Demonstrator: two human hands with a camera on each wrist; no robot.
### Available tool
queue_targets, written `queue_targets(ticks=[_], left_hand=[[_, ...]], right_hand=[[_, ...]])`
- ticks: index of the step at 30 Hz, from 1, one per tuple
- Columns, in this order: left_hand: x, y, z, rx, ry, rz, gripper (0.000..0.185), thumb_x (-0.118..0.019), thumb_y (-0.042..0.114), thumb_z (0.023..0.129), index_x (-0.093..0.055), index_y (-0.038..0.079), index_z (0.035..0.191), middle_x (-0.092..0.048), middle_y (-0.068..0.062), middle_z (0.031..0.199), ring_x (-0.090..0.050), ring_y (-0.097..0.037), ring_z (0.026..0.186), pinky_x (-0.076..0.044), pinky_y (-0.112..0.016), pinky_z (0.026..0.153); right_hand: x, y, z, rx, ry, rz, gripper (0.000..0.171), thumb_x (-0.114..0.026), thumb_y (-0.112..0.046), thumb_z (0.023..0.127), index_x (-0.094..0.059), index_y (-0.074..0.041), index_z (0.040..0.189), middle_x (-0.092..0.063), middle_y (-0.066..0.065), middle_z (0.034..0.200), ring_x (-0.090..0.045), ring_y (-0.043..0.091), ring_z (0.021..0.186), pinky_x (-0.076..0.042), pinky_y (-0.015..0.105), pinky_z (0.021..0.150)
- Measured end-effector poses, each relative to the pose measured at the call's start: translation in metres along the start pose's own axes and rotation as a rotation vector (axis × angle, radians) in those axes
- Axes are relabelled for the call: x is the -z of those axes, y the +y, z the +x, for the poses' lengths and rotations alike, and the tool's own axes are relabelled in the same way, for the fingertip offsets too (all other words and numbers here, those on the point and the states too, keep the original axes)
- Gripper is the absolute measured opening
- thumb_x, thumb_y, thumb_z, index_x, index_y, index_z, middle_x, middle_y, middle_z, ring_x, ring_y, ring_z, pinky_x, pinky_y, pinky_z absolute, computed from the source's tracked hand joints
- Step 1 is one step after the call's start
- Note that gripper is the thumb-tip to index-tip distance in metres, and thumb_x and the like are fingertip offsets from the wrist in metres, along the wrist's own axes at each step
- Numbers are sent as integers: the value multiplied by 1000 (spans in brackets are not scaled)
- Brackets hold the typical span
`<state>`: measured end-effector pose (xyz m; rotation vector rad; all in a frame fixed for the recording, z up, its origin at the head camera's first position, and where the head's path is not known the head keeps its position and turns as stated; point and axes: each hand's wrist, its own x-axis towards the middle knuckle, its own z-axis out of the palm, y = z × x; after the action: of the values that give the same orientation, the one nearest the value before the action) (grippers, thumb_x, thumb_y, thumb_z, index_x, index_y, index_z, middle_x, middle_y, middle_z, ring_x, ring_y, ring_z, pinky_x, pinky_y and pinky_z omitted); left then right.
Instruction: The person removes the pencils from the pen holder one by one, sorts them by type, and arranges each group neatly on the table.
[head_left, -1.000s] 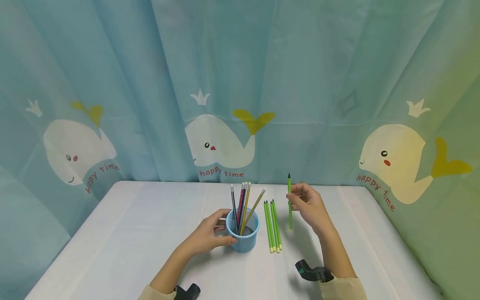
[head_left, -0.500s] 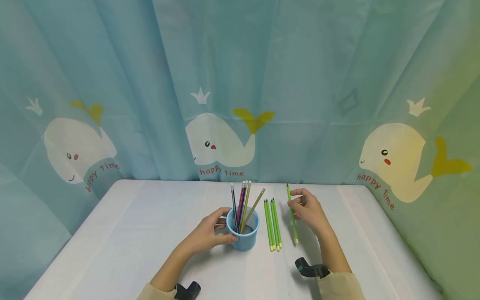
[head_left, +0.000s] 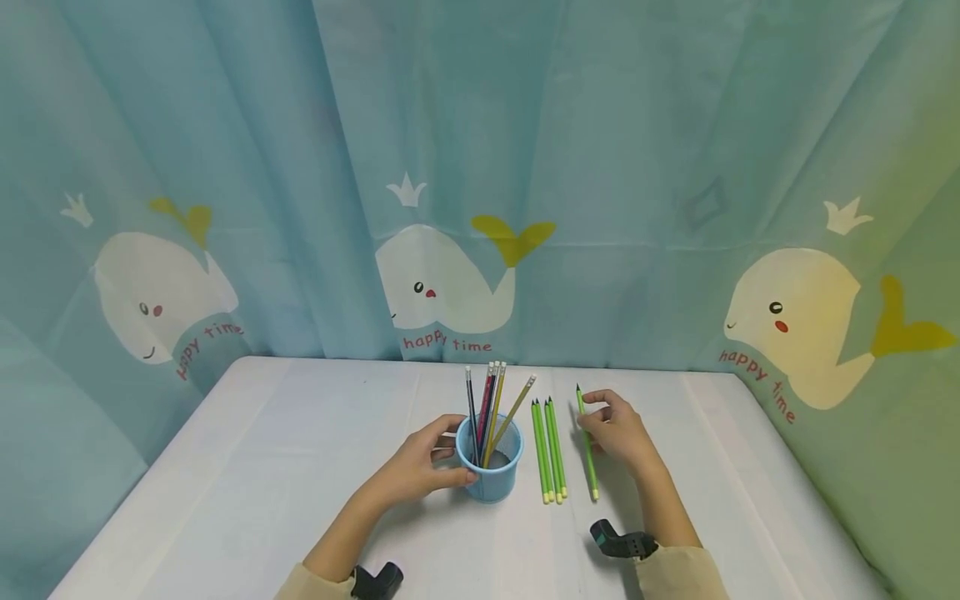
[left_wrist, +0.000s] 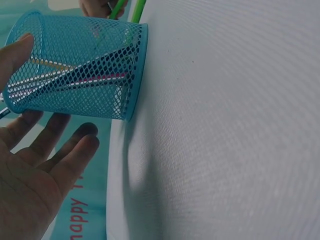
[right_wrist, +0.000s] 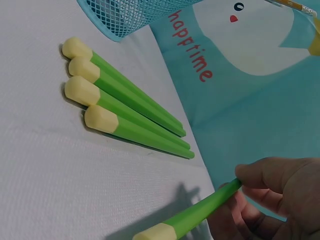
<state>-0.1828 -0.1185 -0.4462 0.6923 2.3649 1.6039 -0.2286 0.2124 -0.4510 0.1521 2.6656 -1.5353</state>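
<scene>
A blue mesh cup (head_left: 491,477) stands near the table's front middle with several pencils (head_left: 489,400) upright in it. My left hand (head_left: 448,454) curls round the cup's left side; in the left wrist view the thumb (left_wrist: 15,50) lies on the cup (left_wrist: 75,70) near its rim. Several green pencils (head_left: 550,450) lie side by side just right of the cup, eraser ends (right_wrist: 82,90) toward me. My right hand (head_left: 594,423) pinches one more green pencil (head_left: 587,454), held low and nearly flat, a little right of the row. Its eraser end (right_wrist: 155,232) is just above the cloth.
The table (head_left: 262,467) is covered in white cloth and ends at a blue curtain with whale prints (head_left: 442,283) behind and on both sides. Black wrist-camera mounts (head_left: 618,540) show at the bottom edge.
My right hand has lowered the green pencil from upright in the air to nearly flat beside the row on the table. The left hand and cup have stayed put.
</scene>
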Motion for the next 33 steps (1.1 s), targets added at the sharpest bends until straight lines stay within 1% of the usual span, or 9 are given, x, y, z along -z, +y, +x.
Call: queue_targets(ticks=[7, 16, 20, 23, 25, 28, 31, 33], left_hand=[[0, 0, -2, -1, 0, -1, 71, -83, 22, 82, -47, 7, 142, -55, -14, 139, -59, -33, 123, -47, -42, 109], [1, 1, -1, 9, -4, 3, 72, -82, 23, 83, -46, 7, 143, -55, -14, 139, -59, -33, 124, -47, -44, 109], [2, 2, -1, 6, -3, 1, 72, -82, 23, 83, -46, 7, 143, -55, -14, 139, -59, -33, 124, -47, -44, 109], [2, 1, -1, 4, -1, 9, 72, -82, 24, 83, -46, 7, 143, -55, -13, 139, -59, -33, 123, -48, -44, 108], [3, 1, -2, 4, -3, 12, 72, -83, 24, 83, -46, 7, 143, -56, -13, 139, -60, -32, 123, -48, -44, 109], [3, 0, -2, 6, -6, 12, 72, -83, 23, 83, -47, 7, 142, -55, -13, 140, -59, -32, 123, -47, -44, 109], [4, 1, -2, 6, -7, 7, 72, -83, 24, 83, -46, 7, 143, -54, -14, 141, -58, -34, 124, -46, -46, 110], [6, 2, -2, 11, -7, 7, 73, -83, 25, 83, -46, 7, 143, -53, -14, 142, -57, -34, 126, -45, -47, 110]], right_hand=[[-2, -1, -1, -14, -6, -10, 39, -66, -13, 93, -54, -5, 129, -66, 12, 90, -62, 19, 71, -58, 31, 58], [-2, -1, -1, -6, -14, -29, 41, -66, -17, 94, -54, -4, 131, -65, 11, 86, -62, 20, 68, -56, 31, 59], [-2, -4, 0, 6, -14, -5, 42, -68, -17, 93, -55, -5, 131, -65, 10, 88, -62, 19, 70, -59, 31, 60], [-3, -9, -1, 43, -38, 47, 43, -69, -14, 92, -55, -5, 132, -65, 11, 91, -61, 20, 72, -59, 31, 61], [-4, -12, -3, 91, -86, 88, 45, -68, -11, 91, -54, -2, 133, -65, 13, 93, -62, 20, 75, -59, 31, 64], [-8, -17, -7, 164, -202, 151, 49, -68, -10, 92, -51, 0, 137, -65, 16, 100, -64, 22, 86, -59, 33, 72], [-13, -22, -9, 240, -324, 170, 53, -69, -17, 94, -49, -1, 140, -65, 20, 115, -65, 27, 103, -59, 41, 85], [-16, -24, -10, 293, -392, 167, 57, -69, -24, 95, -47, -4, 143, -62, 21, 127, -62, 32, 115, -56, 47, 95]])
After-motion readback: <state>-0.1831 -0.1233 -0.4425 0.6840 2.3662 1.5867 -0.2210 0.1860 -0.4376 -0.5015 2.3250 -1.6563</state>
